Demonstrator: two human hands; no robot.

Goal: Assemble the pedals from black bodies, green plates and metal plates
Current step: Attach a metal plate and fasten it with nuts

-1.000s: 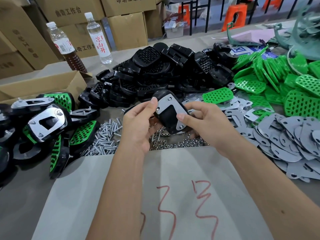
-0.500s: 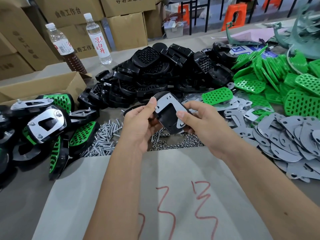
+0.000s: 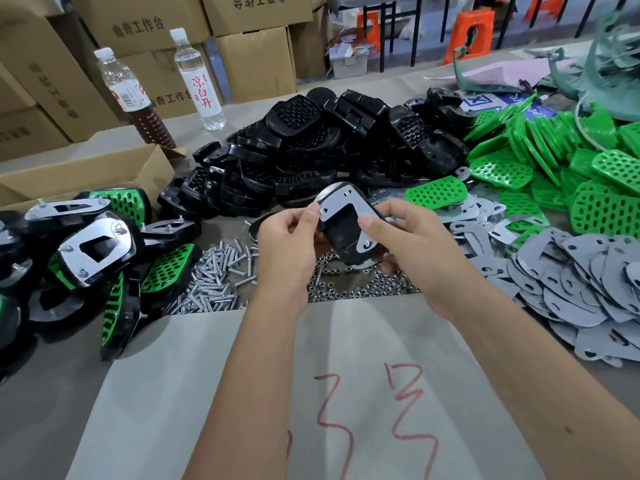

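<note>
Head view: I hold one black body [image 3: 346, 242] up over the middle of the bench, a shiny metal plate [image 3: 341, 202] lying on its upper face with small screw heads at its holes. My left hand [image 3: 289, 249] grips the left edge, thumb curled onto the plate's rim. My right hand [image 3: 412, 251] grips the right edge, thumb pressed on the plate's lower arm, fingers wrapped behind the body.

Right under my hands lie small nuts [image 3: 363, 289] in a loose heap, and to their left a heap of bright screws [image 3: 216, 282]. Below them a sheet of grey paper [image 3: 242, 393] with red marks covers the near edge.

Behind my hands, toward the far edge, sits the pile of black bodies [image 3: 311, 154], glossy plastic with ribbed, gridded faces. Green plates [image 3: 519, 171], perforated and rounded, are heaped at the far right. Flat dull-grey metal plates [image 3: 571, 282], each with a cut-out, spread along the right edge.

At the left edge lie finished pedals [image 3: 97, 251], black with green faces and polished plates. An open cardboard box [image 3: 79, 174] stands behind them; I cannot see what is in it. Two plastic bottles [image 3: 201, 81] stand at the far left, one clear, one holding brown liquid.
</note>
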